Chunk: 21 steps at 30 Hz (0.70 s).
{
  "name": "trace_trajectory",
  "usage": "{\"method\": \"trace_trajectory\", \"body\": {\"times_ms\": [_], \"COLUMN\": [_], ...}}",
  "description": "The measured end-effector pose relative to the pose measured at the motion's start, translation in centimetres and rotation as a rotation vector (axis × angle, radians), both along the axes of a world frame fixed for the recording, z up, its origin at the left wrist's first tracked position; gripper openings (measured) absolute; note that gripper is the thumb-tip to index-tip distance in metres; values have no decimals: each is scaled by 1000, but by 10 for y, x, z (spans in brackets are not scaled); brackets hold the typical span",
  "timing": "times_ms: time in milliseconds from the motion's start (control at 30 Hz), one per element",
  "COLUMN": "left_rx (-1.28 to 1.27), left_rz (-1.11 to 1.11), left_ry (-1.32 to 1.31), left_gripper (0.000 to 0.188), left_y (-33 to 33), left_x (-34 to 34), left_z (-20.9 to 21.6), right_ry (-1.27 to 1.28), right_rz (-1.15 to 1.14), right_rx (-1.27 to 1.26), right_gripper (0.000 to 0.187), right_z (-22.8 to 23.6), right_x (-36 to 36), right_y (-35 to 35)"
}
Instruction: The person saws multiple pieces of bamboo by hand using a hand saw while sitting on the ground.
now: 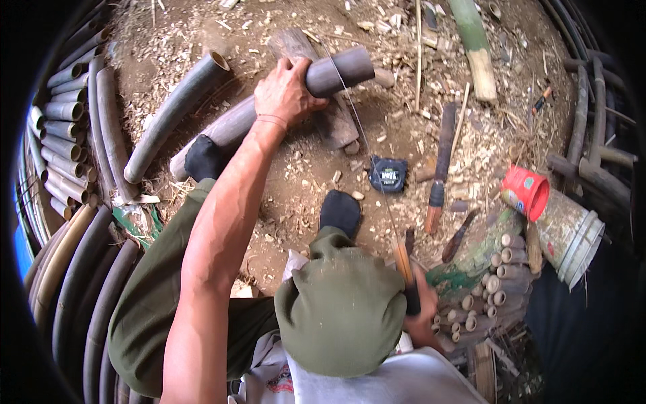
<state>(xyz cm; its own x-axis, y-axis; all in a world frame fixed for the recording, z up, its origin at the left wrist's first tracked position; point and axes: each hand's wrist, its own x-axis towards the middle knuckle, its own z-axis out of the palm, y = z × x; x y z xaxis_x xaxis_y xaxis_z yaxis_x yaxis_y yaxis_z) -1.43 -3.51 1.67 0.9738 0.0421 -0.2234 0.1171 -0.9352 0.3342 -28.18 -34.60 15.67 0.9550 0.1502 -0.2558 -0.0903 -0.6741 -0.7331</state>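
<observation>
My left hand (286,94) is wrapped over a thick dark bamboo pole (342,69), pressing it across a wooden block (334,124) on the ground. The pole slants from lower left to upper right, and my left foot rests against its lower end. In my right hand (422,304), closed near my right knee, is the handle of a handsaw (403,261). The saw's thin blade, seen edge-on, runs up and left across the pole, just right of my left hand. The knee hides part of my right hand's surroundings.
A black tape measure (388,175) lies right of the blade, near a long knife (441,168). Curved bamboo (176,120) lies at left. Stacked bamboo (64,148) lines the left side. A red cup (527,192) and dirty bucket (568,229) lie tipped at right, beside short bamboo pieces (513,271).
</observation>
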Motion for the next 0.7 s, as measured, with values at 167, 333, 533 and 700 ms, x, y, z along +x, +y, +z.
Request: {"method": "trace_trajectory", "body": {"times_ms": [167,333,533,700], "left_rx": [-10,-7,8,0], "left_rz": [-9,-8,-14,-48], "left_ry": [5,20,40,26], "left_gripper": [74,70,71,77], "left_y": [-18,4,-7,2], "left_x": [8,6,1,7], "left_z": [1,4,-1,3], "right_ry": [-312,-207,-264,-284], "right_rz": [-66,-1,12,-66], "right_rx": [185,26,-11,254], "right_gripper": [61,55,55,64], "right_z": [-69,-19,-54,-78], "right_x": [168,68,70,166], "right_y": [89,39,34,97]}}
